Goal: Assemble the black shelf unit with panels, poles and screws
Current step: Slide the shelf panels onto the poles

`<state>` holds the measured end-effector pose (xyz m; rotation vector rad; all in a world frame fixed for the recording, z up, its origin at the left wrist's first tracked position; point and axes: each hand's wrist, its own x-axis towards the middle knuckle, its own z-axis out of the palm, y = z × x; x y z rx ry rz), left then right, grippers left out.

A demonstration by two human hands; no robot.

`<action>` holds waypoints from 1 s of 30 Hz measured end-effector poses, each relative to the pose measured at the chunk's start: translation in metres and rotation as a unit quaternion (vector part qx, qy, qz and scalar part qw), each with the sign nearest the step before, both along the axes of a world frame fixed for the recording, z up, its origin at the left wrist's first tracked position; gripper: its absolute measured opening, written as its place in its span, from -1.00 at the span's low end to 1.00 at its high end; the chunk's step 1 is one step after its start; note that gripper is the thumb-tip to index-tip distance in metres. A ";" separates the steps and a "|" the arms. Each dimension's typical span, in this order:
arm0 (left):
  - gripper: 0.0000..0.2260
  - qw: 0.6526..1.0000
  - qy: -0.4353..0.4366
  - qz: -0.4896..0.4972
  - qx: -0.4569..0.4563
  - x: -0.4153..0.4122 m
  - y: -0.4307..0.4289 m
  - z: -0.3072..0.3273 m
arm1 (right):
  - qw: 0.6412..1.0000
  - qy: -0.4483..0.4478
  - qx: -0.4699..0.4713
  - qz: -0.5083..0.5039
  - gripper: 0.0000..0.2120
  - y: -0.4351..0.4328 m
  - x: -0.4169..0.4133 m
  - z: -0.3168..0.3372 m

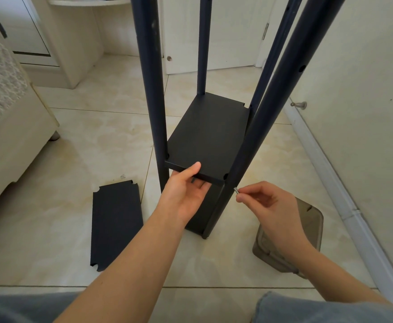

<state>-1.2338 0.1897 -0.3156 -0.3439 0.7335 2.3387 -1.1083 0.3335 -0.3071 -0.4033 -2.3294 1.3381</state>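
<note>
Several dark poles stand upright on the floor, the near right pole closest to me. A black shelf panel sits between them, raised above a lower panel. My left hand grips the panel's near edge, thumb on top and fingers underneath. My right hand pinches a small silver screw at its fingertips, its tip beside the near right pole just below the panel's corner. A loose black panel with notched corners lies flat on the tiles to the left.
A grey plastic container rests on the floor under my right wrist. A white wall and baseboard run along the right. A cream bed stands at the left, white cabinets and a door behind. My jeans-clad knees fill the bottom edge.
</note>
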 end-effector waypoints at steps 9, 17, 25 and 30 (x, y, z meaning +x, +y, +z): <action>-0.68 1.000 0.004 -0.001 0.005 -0.001 0.000 -0.002 | 1.000 0.019 0.012 -0.003 -0.88 -0.003 0.000 -0.004; -0.67 1.000 0.006 0.001 0.007 -0.002 0.000 -0.002 | 0.999 0.015 0.037 0.003 -0.83 -0.003 -0.004 -0.004; -0.67 1.000 0.003 0.002 -0.001 -0.002 0.001 -0.001 | 0.987 -0.117 -0.010 0.109 -0.40 0.007 -0.020 0.011; -0.69 1.000 0.003 -0.001 -0.004 -0.002 0.001 -0.002 | 0.983 -0.133 0.023 0.127 -0.53 0.018 -0.023 0.017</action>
